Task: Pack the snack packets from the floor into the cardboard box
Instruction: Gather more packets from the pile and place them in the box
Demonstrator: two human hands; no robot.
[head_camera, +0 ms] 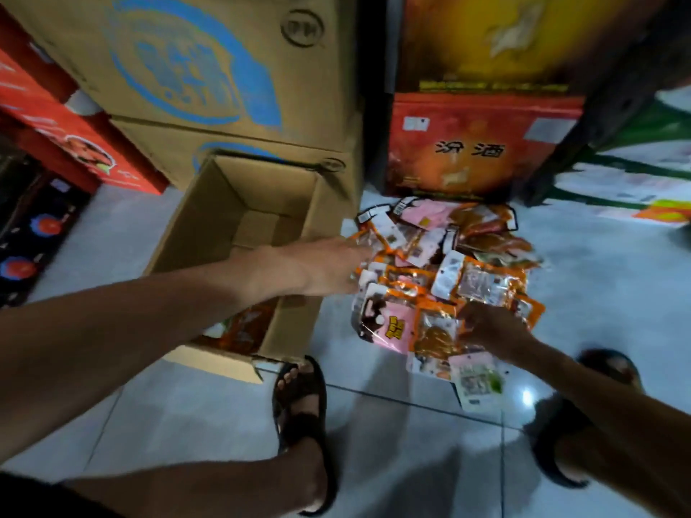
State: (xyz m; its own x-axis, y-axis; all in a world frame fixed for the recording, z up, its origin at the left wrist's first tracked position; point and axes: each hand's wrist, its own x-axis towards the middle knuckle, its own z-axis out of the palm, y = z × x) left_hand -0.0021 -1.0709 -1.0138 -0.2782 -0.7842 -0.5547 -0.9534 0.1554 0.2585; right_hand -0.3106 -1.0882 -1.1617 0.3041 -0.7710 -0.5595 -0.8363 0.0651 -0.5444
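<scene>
Head camera looks steeply down (close) at tiled floor (374, 424).

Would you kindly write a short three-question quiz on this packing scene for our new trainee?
1. True or false: the cardboard box is closed.
2. The pile of snack packets lies: A) to the left of the box, B) to the right of the box, C) behind the person's feet.
3. Which hand reaches across the box to the pile?

Key
1. False: it stands open.
2. B.
3. The left hand. The right hand is at the pile's near edge.
</scene>
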